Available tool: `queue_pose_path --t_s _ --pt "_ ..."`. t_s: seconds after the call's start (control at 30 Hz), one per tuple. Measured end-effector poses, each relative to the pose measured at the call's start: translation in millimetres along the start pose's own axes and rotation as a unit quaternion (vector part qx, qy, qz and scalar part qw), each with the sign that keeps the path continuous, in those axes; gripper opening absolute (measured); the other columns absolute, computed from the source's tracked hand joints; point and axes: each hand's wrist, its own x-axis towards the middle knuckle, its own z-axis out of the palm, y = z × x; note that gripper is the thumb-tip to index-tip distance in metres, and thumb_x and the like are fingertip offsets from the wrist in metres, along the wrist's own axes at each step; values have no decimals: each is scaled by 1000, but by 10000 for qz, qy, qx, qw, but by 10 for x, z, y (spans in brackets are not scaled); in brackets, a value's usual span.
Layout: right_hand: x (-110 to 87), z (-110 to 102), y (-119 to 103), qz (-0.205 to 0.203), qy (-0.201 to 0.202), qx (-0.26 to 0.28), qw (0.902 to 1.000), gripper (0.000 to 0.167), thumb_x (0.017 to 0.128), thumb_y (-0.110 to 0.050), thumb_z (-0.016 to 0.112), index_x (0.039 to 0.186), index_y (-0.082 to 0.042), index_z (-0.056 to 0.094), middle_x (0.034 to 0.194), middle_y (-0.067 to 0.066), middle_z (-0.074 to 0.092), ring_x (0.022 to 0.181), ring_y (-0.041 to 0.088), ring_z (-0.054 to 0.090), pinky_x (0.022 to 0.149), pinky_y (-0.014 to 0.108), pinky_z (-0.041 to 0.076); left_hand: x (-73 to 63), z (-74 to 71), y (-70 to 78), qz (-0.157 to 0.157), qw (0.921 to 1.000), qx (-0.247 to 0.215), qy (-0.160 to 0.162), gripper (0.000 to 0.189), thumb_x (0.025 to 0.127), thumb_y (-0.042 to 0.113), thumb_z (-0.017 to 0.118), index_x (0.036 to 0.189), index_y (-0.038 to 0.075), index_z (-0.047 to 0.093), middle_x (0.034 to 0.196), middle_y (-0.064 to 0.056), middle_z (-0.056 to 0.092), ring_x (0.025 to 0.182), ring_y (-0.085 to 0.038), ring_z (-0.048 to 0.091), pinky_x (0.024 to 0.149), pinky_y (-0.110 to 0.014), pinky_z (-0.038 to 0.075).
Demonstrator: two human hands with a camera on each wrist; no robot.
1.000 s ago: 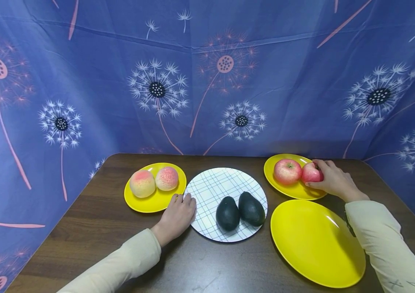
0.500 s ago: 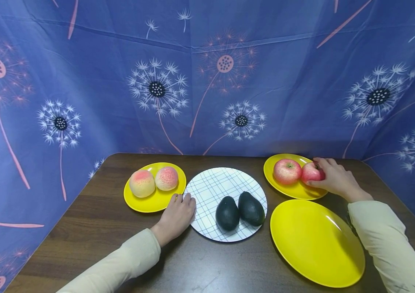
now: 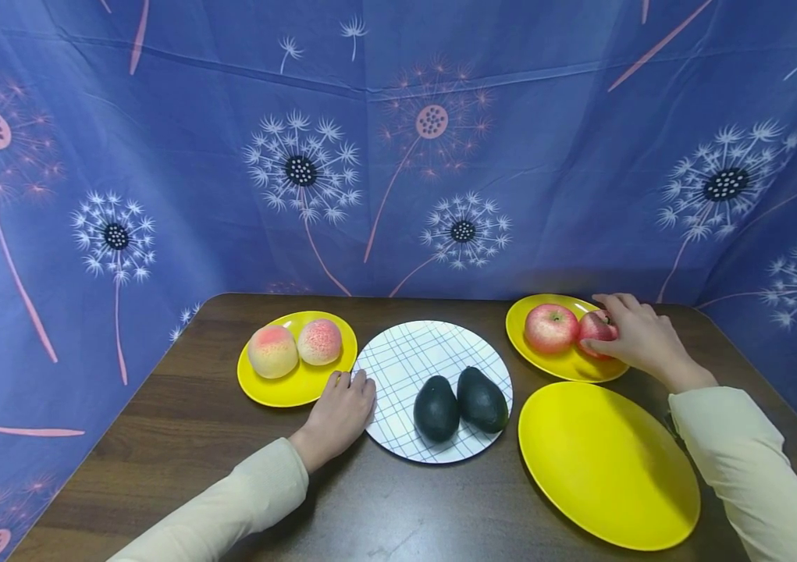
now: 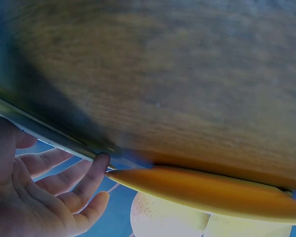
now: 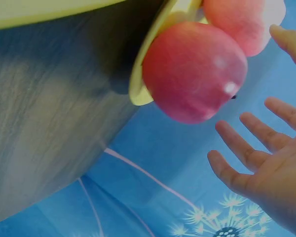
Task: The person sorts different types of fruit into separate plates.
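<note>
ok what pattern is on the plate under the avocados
The plate is white with thin, dark crisscrossing lines, clearest in the head view.

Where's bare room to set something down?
Free: the large yellow plate, and the tabletop between it and the left sleeve. Crowded: by the right hand near the apples, and the left hand at the rim of the checked plate.

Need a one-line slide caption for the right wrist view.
Right grip open beside two apples on a yellow plate, against dandelion-print blue cloth.
</note>
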Motion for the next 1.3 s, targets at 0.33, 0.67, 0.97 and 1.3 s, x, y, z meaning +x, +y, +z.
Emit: queue_pose_path --t_s 0.33,0.67,0.97,1.3 --pt "-57 1 -222 -406 341 -169 9985 79 73 -39 72 133 -3 37 129 27 37 108 50 34 87 70 26 -11 -21 2 20 10000 73 26 39 86 33 60 114 6 57 107 -10 61 90 -25 56 90 -38 46" --pt "-101 89 -506 -940 497 -323 9938 72 73 -35 73 130 -4 43 131 23 40 111 46 38 90 68 28 -8 -17 5 27 9999 123 28 38 85 33 61 112 6 56 107 -10 61 88 -25 55 88 -38 46" --pt "-133 229 -745 -1596 817 -410 9829 67 70 -29 77 127 -8 48 126 19 47 113 39 45 90 67 31 -8 -10 3 19 9999 128 54 38 86 33 60 112 6 57 106 -10 61 87 -25 55 87 -37 46" --pt "-203 324 -998 -2112 754 -521 9731 66 71 -34 75 127 -8 50 122 14 53 113 32 48 91 58 39 -6 -14 3 -14 10000 58 30 39 85 34 61 112 6 56 105 -10 60 87 -25 55 87 -37 46"
